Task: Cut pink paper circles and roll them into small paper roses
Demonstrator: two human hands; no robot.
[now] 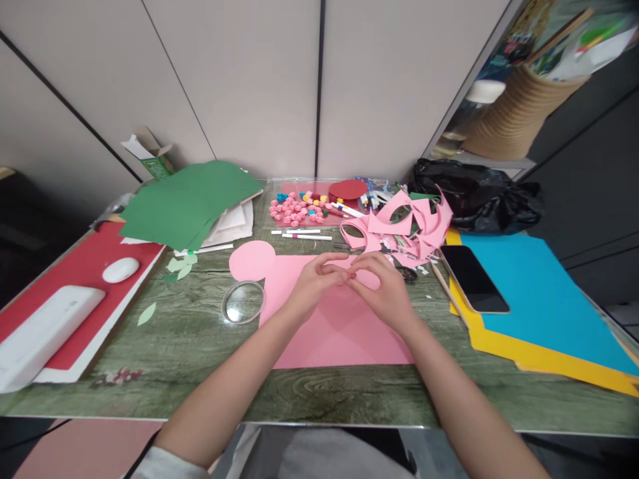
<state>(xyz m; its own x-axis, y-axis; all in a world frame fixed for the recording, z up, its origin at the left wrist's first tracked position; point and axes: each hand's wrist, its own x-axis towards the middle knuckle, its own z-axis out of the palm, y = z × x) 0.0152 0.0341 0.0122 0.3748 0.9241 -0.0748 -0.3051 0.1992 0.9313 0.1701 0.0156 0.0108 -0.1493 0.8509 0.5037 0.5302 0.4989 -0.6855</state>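
My left hand (319,283) and my right hand (379,286) meet above a sheet of pink paper (339,339). Thumbs and fingers of both are pinched together at one spot. Something tiny and reddish may sit between the fingertips, but it is too small to make out. Left of the sheet lies a pink paper circle (252,260), its edge against the sheet. Below that circle is a clear-centred ring, apparently a roll of tape (243,303). Black scissor handles (407,273) show partly beyond my right hand.
Pink paper offcuts (394,226) and pink pompom-like balls (294,211) lie at the back. Green sheets (194,199) are at back left, a white mouse (120,269) on red paper at left. A phone (474,279) rests on blue paper (539,299) at right.
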